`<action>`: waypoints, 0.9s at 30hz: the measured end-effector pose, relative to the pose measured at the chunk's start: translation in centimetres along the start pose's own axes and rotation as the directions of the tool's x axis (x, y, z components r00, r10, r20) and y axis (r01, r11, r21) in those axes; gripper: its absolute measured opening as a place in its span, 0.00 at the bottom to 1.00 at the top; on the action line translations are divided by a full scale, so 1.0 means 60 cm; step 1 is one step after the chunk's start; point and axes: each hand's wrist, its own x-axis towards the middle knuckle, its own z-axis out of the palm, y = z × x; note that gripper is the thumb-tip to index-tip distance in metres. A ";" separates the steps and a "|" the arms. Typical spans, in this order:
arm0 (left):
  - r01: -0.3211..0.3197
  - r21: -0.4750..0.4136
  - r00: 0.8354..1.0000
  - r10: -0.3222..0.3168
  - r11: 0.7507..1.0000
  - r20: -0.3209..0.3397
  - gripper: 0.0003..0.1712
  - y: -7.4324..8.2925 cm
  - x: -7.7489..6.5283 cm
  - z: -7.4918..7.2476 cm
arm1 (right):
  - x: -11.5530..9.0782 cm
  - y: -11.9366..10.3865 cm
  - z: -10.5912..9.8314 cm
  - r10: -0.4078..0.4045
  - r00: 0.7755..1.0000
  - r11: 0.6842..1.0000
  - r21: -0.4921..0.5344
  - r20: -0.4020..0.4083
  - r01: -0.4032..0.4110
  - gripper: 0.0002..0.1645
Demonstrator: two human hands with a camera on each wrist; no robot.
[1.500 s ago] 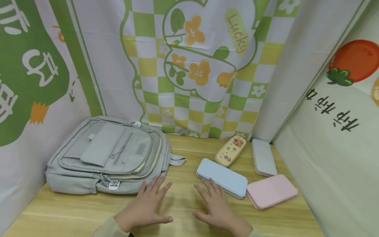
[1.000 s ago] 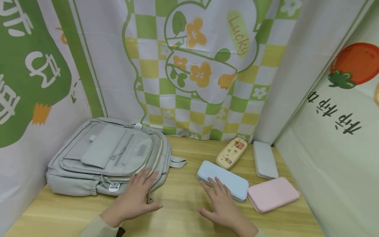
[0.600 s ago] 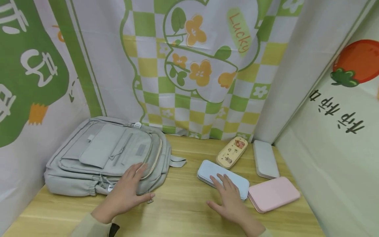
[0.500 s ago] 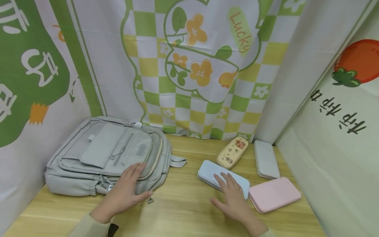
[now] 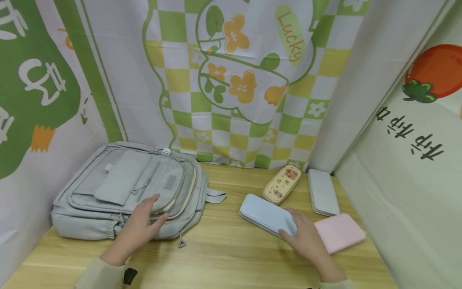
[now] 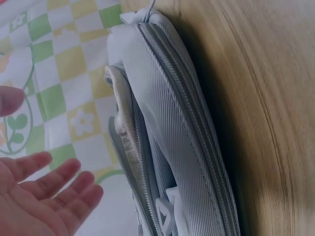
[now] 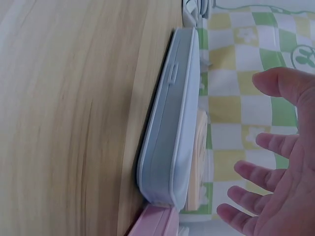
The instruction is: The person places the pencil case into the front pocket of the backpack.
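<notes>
A light grey backpack [image 5: 126,176] lies flat at the left of the table. Over its near edge hovers my left hand [image 5: 137,230], fingers loosely spread and holding nothing. The left wrist view shows the zipper [image 6: 184,103] along the bag's side, with the hand's fingers apart from it. On the right, my right hand [image 5: 306,239] is over the right end of a light blue pencil case [image 5: 265,212], hiding that end and part of a pink case [image 5: 344,233]. In the right wrist view, its spread fingers stand clear above the closed blue case [image 7: 172,128].
Behind the blue case lies a cream case with cartoon prints [image 5: 283,184]. A pale grey case [image 5: 323,192] lies at the back right. Patterned cloth [image 5: 238,132] hangs along the wooden table's [image 5: 220,253] back edge, with white walls at both sides.
My left hand has moved left and up over the backpack's near edge. The right hand has shifted right, from the blue case's near side to over its right end and the pink case.
</notes>
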 end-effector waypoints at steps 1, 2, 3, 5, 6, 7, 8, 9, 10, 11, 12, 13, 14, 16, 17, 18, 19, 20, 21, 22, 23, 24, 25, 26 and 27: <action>0.005 -0.007 1.000 -0.005 1.000 0.009 0.38 -0.002 0.001 0.000 | -0.001 0.002 -0.002 0.005 1.000 1.000 0.002 0.001 -0.005 0.43; 0.013 -0.010 1.000 -0.012 1.000 0.024 0.37 -0.003 0.002 0.001 | -0.001 0.003 -0.002 0.004 1.000 1.000 0.005 -0.002 -0.004 0.43; 0.014 -0.011 0.999 -0.014 1.000 0.038 0.36 -0.004 0.004 0.003 | -0.001 0.005 -0.003 0.005 1.000 1.000 0.006 -0.001 -0.005 0.43; 0.015 -0.017 0.997 -0.014 1.000 0.072 0.35 -0.006 0.007 0.006 | -0.002 0.007 -0.005 0.005 1.000 1.000 0.011 -0.003 -0.005 0.43; 0.017 -0.020 0.996 -0.015 1.000 0.090 0.35 -0.006 0.008 0.008 | -0.003 0.007 -0.006 0.006 1.000 1.000 0.012 -0.005 -0.006 0.43; 0.016 -0.019 0.995 -0.014 1.000 0.101 0.35 -0.007 0.010 0.010 | -0.003 0.008 -0.008 0.005 1.000 1.000 0.012 -0.007 -0.005 0.43; 0.014 -0.016 0.994 -0.012 1.000 0.107 0.35 -0.008 0.010 0.013 | -0.004 0.009 -0.008 0.003 1.000 1.000 0.015 -0.010 -0.003 0.43; 0.011 -0.013 0.994 -0.010 1.000 0.108 0.35 -0.008 0.011 0.015 | -0.004 0.009 -0.009 0.003 1.000 1.000 0.016 -0.011 -0.003 0.43; 0.011 -0.011 0.994 -0.009 1.000 0.106 0.34 -0.009 0.010 0.016 | -0.004 0.009 -0.010 0.002 1.000 1.000 0.017 -0.012 -0.002 0.43; 0.009 -0.003 0.995 -0.008 1.000 0.099 0.33 -0.011 0.010 0.018 | -0.004 0.010 -0.009 0.000 1.000 1.000 0.019 -0.011 0.001 0.44; 0.006 0.002 0.996 -0.007 1.000 0.094 0.33 -0.011 0.011 0.019 | -0.004 0.010 -0.010 -0.001 1.000 1.000 0.023 -0.012 0.001 0.44; 0.003 0.009 0.996 -0.004 1.000 0.087 0.32 -0.011 0.012 0.020 | -0.005 0.011 -0.010 -0.002 1.000 1.000 0.027 -0.011 0.002 0.45; -0.002 0.015 0.997 0.001 1.000 0.078 0.31 -0.012 0.013 0.021 | -0.006 0.011 -0.009 -0.003 1.000 1.000 0.030 -0.010 0.003 0.45; -0.004 0.031 0.998 0.002 1.000 0.069 0.30 -0.013 0.017 0.024 | -0.008 0.013 -0.008 -0.003 1.000 0.999 0.032 -0.007 0.004 0.46; 0.000 0.039 0.998 -0.002 0.999 0.065 0.29 -0.014 0.020 0.026 | -0.009 0.014 -0.008 -0.001 1.000 0.999 0.034 -0.008 0.001 0.46; 0.005 0.046 0.998 -0.007 0.999 0.061 0.28 -0.015 0.023 0.028 | -0.010 0.015 -0.008 0.002 1.000 0.999 0.037 -0.008 -0.002 0.46; 0.009 0.055 0.999 -0.012 0.998 0.053 0.27 -0.016 0.026 0.030 | -0.010 0.017 -0.008 0.008 1.000 0.999 0.039 -0.005 -0.007 0.46; 0.017 0.066 0.999 -0.020 0.998 0.048 0.26 -0.017 0.029 0.031 | -0.010 0.018 -0.008 0.014 1.000 0.999 0.040 0.001 -0.014 0.46; 0.028 0.080 0.999 -0.031 0.996 0.043 0.24 -0.018 0.032 0.033 | -0.008 0.021 -0.008 0.020 1.000 0.999 0.046 0.011 -0.020 0.45; 0.038 0.091 0.998 -0.042 0.995 0.036 0.23 -0.020 0.035 0.034 | -0.007 0.023 -0.009 0.028 0.999 0.998 0.061 0.024 -0.030 0.45; 0.046 0.102 0.998 -0.049 0.994 0.027 0.21 -0.021 0.037 0.035 | -0.004 0.026 -0.010 0.043 0.998 0.995 0.083 0.043 -0.047 0.44; 0.052 0.113 0.998 -0.055 0.992 0.020 0.19 -0.022 0.038 0.036 | -0.002 0.029 -0.010 0.060 0.996 0.992 0.103 0.068 -0.067 0.44; 0.060 0.121 0.998 -0.062 0.991 0.016 0.16 -0.023 0.039 0.036 | 0.001 0.031 -0.011 0.081 0.992 0.988 0.124 0.095 -0.092 0.43; 0.067 0.131 0.997 -0.069 0.989 0.016 0.14 -0.023 0.040 0.036 | 0.003 0.033 -0.012 0.106 0.986 0.982 0.144 0.126 -0.124 0.43; 0.071 0.138 0.997 -0.074 0.988 0.015 0.12 -0.024 0.040 0.036 | 0.005 0.035 -0.013 0.131 0.980 0.974 0.164 0.153 -0.156 0.43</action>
